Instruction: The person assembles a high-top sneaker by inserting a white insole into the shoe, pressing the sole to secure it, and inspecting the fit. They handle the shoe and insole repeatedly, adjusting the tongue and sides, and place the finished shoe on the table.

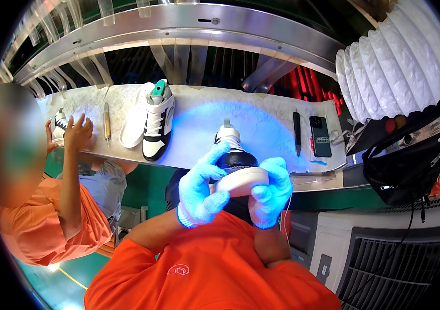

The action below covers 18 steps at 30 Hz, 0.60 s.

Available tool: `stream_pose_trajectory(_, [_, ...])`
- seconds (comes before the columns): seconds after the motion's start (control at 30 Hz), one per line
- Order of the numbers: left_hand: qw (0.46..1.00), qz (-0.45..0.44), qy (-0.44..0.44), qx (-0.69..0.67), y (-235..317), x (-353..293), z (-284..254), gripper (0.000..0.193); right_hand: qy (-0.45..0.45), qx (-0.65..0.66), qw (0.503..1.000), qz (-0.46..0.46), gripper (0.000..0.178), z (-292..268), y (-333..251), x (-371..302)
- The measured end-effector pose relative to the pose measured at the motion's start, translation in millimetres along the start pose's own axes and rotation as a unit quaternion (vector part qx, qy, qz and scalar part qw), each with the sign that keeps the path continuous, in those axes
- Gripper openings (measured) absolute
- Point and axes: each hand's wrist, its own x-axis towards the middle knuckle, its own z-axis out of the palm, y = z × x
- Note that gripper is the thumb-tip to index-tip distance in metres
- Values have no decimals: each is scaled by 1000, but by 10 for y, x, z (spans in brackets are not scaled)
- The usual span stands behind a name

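Note:
Both my hands, in white knit gloves tinted blue by the light, hold a black-and-white sneaker (236, 158) just in front of the table edge. Its toe points toward me and a pale, thick sole (242, 182) faces me. My left hand (202, 188) grips the left side, fingers over the upper and thumb by the sole. On the right side, my right hand (271, 192) closes round the sole's edge. The sneaker's heel end is partly hidden. Farther left on the table stands another laced sneaker (154, 135), beside a loose white sole (131, 126).
A co-worker (65, 201) at the left handles another shoe (60, 126). A wooden-handled tool (107, 122) lies between us. To the right are a slim black tool (297, 135), a phone (320, 136), a black bag (403, 168) and a white duct (395, 67). A metal rail (178, 28) runs behind.

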Motion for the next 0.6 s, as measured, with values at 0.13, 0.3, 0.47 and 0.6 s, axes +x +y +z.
stream_pose_trajectory(0.13, [999, -13, 23, -34, 53, -29, 29, 48, -23, -77, 995, -66, 57, -1, 26, -95])
stream_pose_trajectory(0.3, [997, -33, 32, -58, 50, -135, 29, 49, -28, -104, 991, -82, 57, -39, 27, -188])
stream_pose_trajectory(0.47, [996, -39, 30, -81, 50, -171, 40, 47, -51, -127, 985, -104, 57, -99, 3, -186])
stream_pose_trajectory(0.6, [994, -43, 29, -96, 50, -169, 47, 46, -54, -117, 987, -102, 58, -106, -21, -190])
